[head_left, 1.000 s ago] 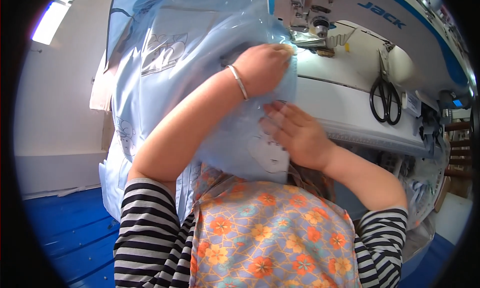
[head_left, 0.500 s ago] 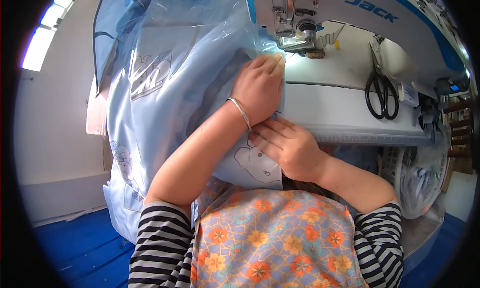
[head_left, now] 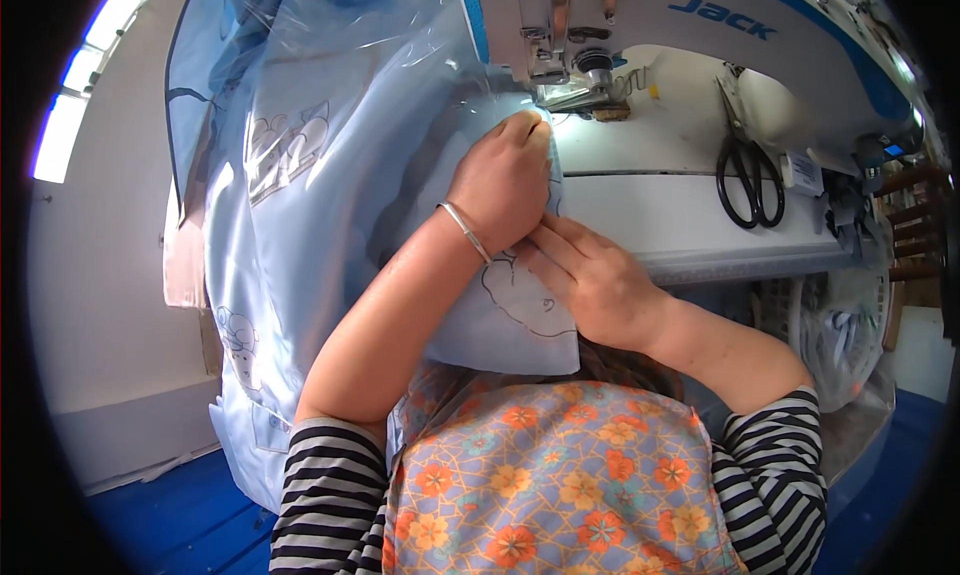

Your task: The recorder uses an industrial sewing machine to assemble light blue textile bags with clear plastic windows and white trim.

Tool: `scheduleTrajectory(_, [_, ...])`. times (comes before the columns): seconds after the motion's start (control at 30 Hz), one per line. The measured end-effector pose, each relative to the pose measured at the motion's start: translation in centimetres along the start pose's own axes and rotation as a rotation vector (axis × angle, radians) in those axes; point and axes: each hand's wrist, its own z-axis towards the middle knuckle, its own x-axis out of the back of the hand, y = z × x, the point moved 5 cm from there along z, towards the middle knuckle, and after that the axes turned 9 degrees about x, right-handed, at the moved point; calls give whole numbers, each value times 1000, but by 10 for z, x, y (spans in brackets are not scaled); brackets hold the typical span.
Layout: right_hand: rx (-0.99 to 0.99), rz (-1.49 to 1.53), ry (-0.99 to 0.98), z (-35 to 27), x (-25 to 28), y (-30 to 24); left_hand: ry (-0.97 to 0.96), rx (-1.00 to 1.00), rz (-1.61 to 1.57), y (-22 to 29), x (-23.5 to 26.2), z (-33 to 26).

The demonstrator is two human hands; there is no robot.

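A wide sheet of light blue cloth (head_left: 330, 200) with printed cartoon animals hangs over the left side and runs up to the sewing machine's presser foot (head_left: 565, 100). My left hand (head_left: 503, 180), a silver bangle at its wrist, presses on the cloth just in front of the foot, its fingers bent and close together on the edge. Below it, my right hand (head_left: 605, 285) rests at the cloth's right edge, fingers stretched out toward my left wrist; its thumb is hidden. The near corner of the cloth lies over my flowered apron (head_left: 550, 475).
The sewing machine (head_left: 680, 25) spans the top right. Black-handled scissors (head_left: 750, 175) lie on its white table (head_left: 660, 215). Dark scraps (head_left: 848, 215) sit at the table's right end, above a white basket (head_left: 780, 320) and a clear plastic bag (head_left: 840, 355). A white wall stands left.
The whole view has shifted, with the machine now a little further left and higher. Both hands stay on the cloth, and more of its near corner shows beside my right hand.
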Motion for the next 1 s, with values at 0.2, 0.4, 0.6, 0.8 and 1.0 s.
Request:
scheduleTrajectory(0.2, [-12,52,68,-19,3,-7,-250,12,-82,25,23,-38])
scheduleTrajectory(0.4, [14,144,153,-36,5,-11,-202,-11,-175,39,30,-67])
scheduleTrajectory(0.6, [-169,223,192,-39,3,-5,-283,-121,-93,47,39,-81])
scheduleTrajectory(0.8, [55,-81,236,-39,12,-19,-373,-122,16,53,41,-99])
scheduleTrajectory(1.0, [19,-93,153,-35,15,-21,-232,-71,-51,52,38,-87])
